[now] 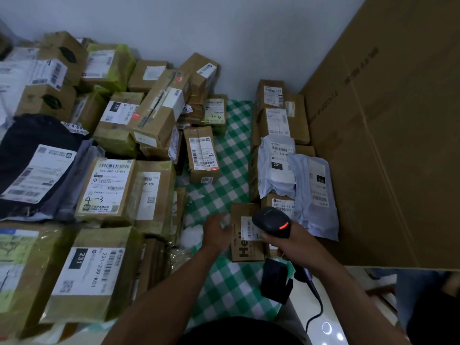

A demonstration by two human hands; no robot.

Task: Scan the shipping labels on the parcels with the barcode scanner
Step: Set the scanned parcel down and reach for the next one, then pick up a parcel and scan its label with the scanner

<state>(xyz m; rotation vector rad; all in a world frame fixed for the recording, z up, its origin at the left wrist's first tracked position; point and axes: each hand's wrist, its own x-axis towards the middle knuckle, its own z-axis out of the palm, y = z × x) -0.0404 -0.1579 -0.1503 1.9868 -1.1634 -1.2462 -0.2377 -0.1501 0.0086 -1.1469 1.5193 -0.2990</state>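
Observation:
My right hand (293, 241) grips a black barcode scanner (272, 220) whose red light glows; its head hangs over the white shipping label (249, 229) of a small brown carton (240, 245) printed "Hell". The carton lies on the green checked cloth (224, 190). My left hand (216, 230) is at the carton's left side, blurred, with its fingers loosely curved against the box edge. The scanner's cable (315, 302) runs down toward me.
A large heap of brown parcels (112, 185) and a black mailer bag (37, 158) fills the left. More boxes and grey bags (281, 155) are stacked at the right, beside a tall cardboard sheet (388, 145). A black scanner stand (275, 280) sits near my right wrist.

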